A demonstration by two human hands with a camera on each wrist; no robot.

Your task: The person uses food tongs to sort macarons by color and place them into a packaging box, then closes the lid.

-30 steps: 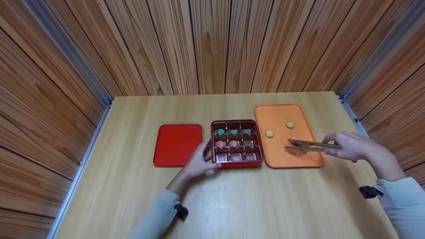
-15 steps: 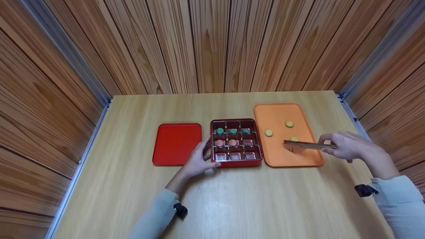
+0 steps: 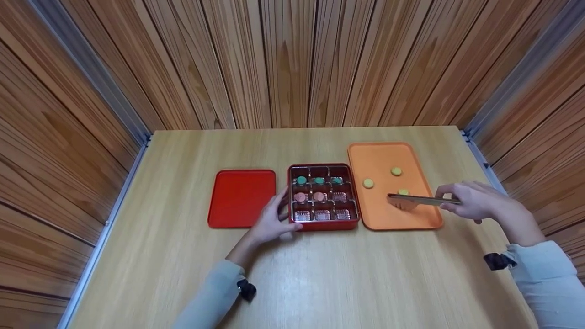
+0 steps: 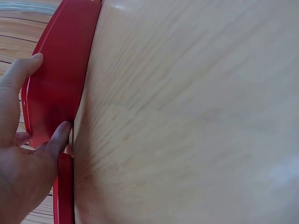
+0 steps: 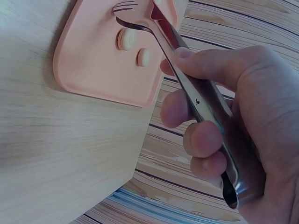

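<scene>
My left hand (image 3: 270, 223) grips the near left corner of a red box (image 3: 325, 225), thumb on its front wall, fingers along its left side. A clear divided insert in the box holds green macarons (image 3: 301, 180) in the far row and two pink macarons (image 3: 300, 197) in the middle row. My right hand (image 3: 473, 199) holds metal tongs (image 3: 425, 199) over the orange tray (image 3: 381, 219). In the right wrist view their fork-shaped end (image 5: 126, 8) and other arm stand apart, with nothing visible between them. Three yellow macarons (image 3: 368, 183) lie on the tray, one close behind the tongs.
A flat red lid (image 3: 242, 198) lies left of the box. The orange tray sits right beside the box on the wooden table (image 3: 292, 278). Wood-panelled walls (image 3: 292, 64) stand behind the table and on both sides.
The tongs have turned, so their arms, seen apart one second ago, now overlap in the head view. More of the nearest yellow macaron shows. The left hand stays at the box.
</scene>
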